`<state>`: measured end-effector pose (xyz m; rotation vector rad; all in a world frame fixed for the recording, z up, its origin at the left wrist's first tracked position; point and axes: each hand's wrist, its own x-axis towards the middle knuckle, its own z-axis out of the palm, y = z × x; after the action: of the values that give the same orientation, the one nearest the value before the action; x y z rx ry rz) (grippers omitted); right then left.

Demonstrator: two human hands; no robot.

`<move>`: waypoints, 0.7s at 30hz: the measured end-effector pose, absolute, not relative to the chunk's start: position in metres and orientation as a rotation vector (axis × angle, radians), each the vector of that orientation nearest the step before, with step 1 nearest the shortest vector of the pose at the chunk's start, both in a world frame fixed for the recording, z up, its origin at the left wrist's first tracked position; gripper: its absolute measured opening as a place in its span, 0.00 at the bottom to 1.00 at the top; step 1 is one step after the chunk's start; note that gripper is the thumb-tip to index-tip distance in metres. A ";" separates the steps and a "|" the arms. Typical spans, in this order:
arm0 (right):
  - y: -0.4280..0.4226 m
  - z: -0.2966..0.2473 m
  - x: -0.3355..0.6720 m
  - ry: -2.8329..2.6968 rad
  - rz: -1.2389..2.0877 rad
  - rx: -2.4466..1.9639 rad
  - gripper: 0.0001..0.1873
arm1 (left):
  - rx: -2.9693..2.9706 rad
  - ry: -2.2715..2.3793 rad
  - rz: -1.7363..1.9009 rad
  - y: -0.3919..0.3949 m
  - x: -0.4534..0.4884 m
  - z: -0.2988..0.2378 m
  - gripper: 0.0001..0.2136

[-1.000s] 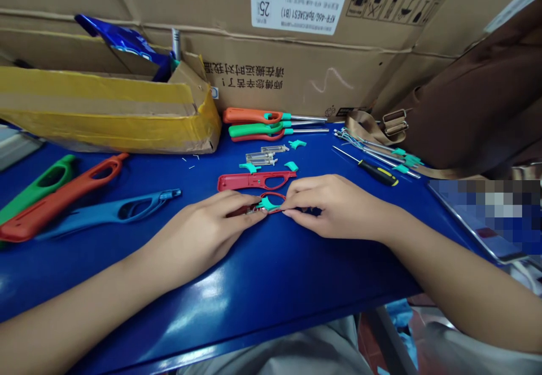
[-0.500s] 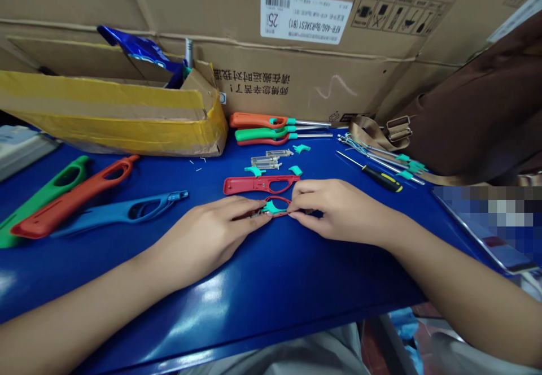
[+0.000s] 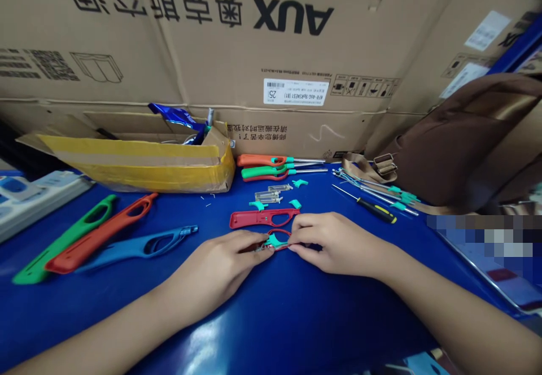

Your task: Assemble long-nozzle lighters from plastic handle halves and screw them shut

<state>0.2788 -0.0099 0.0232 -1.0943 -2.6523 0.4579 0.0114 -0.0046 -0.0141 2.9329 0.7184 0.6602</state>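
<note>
My left hand [image 3: 226, 259] is closed around the handle end of a red lighter casing half [image 3: 283, 231], covering much of it. A teal trigger [image 3: 277, 241] sits in the casing by its loop. My right hand [image 3: 328, 242] pinches the casing's other end between thumb and fingers; its fingertips partly hide that end. Just beyond my hands lies another red casing half [image 3: 245, 219], inner side up. Past it are clear fuel tanks [image 3: 267, 196] and loose teal triggers [image 3: 300, 183].
Assembled lighters [image 3: 260, 161] lie by the cardboard wall [image 3: 237, 53]. A screwdriver [image 3: 376, 210] and metal tubes [image 3: 372, 186] with teal tips are at right, near a brown bag [image 3: 457, 143]. Left are green [image 3: 63, 245], red [image 3: 105, 231] and blue [image 3: 135, 248] casings, a taped box [image 3: 139, 166] and a power strip [image 3: 46, 200].
The camera view has tilted up, so everything sits lower and more of the cardboard wall shows. Both hands keep their hold on the casing, with hardly any visible change.
</note>
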 end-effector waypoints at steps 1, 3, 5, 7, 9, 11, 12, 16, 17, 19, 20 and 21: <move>-0.010 0.023 0.279 -2.649 0.458 -1.089 0.10 | 2.923 0.726 0.658 -0.005 0.012 -0.015 0.17; -0.010 0.023 0.279 -2.648 0.462 -1.077 0.10 | 2.899 0.742 0.663 -0.004 0.012 -0.017 0.17; -0.011 0.023 0.279 -2.656 0.469 -1.060 0.10 | 2.878 0.736 0.677 -0.004 0.012 -0.018 0.16; -0.012 0.024 0.278 -2.671 0.472 -1.044 0.11 | 2.868 0.730 0.692 -0.005 0.012 -0.019 0.16; -0.013 0.025 0.277 -2.690 0.463 -1.047 0.11 | 2.865 0.723 0.693 -0.004 0.011 -0.020 0.16; -0.014 0.026 0.275 -2.707 0.458 -1.065 0.12 | 2.859 0.724 0.692 -0.004 0.010 -0.020 0.15; -0.015 0.026 0.274 -2.714 0.462 -1.077 0.12 | 2.855 0.723 0.692 -0.004 0.010 -0.020 0.15; -0.016 0.029 0.272 -2.727 0.504 -1.118 0.12 | 2.847 0.724 0.705 -0.004 0.011 -0.020 0.15; -0.017 0.030 0.272 -2.732 0.512 -1.132 0.12 | 2.848 0.729 0.710 -0.004 0.012 -0.020 0.15; -0.017 0.033 0.272 -2.748 0.528 -1.163 0.12 | 2.849 0.746 0.714 -0.006 0.013 -0.019 0.15; -0.017 0.034 0.273 -2.757 0.539 -1.177 0.13 | 2.848 0.756 0.716 -0.006 0.014 -0.018 0.15; -0.017 0.035 0.273 -2.765 0.551 -1.185 0.13 | 2.849 0.766 0.714 -0.007 0.015 -0.018 0.16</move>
<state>0.2729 -0.0173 0.0351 -1.1845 -2.7645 0.5511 0.0146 -0.0073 -0.0179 2.8488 0.7663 0.7143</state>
